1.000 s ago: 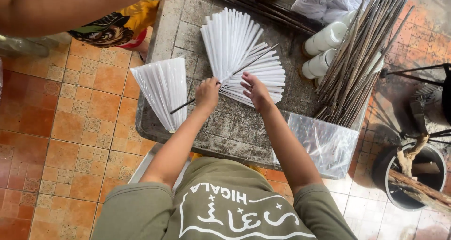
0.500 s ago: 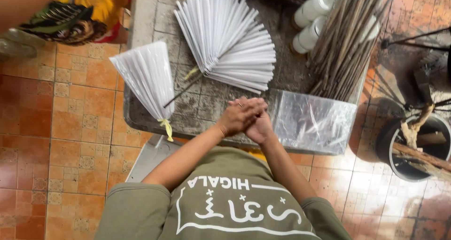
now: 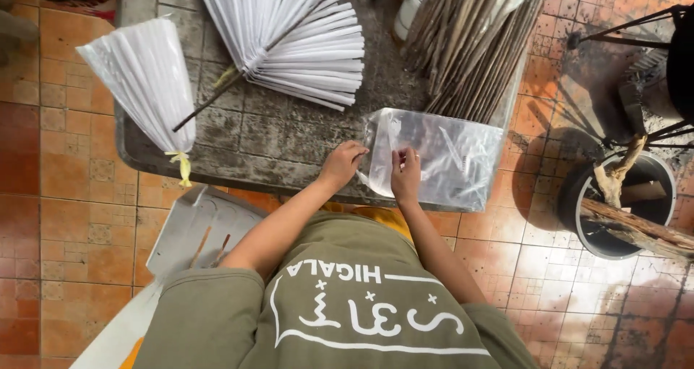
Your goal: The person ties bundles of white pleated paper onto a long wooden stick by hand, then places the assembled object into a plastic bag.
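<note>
Both hands moved from clasped together to plastic bag (image 3: 441, 159) at table (image 3: 289, 141) front edge. Bag light, floppy, slippery; best held at edge. Left hand (image 3: 343, 164) fingers pinch bag corner; right hand (image 3: 406, 175) fingers grip bag edge.

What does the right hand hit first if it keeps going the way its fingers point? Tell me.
The right hand points up the slab and already touches the clear plastic bag. Going on, it would likely meet the bundle of brown sticks next, though depth is unclear.
</note>
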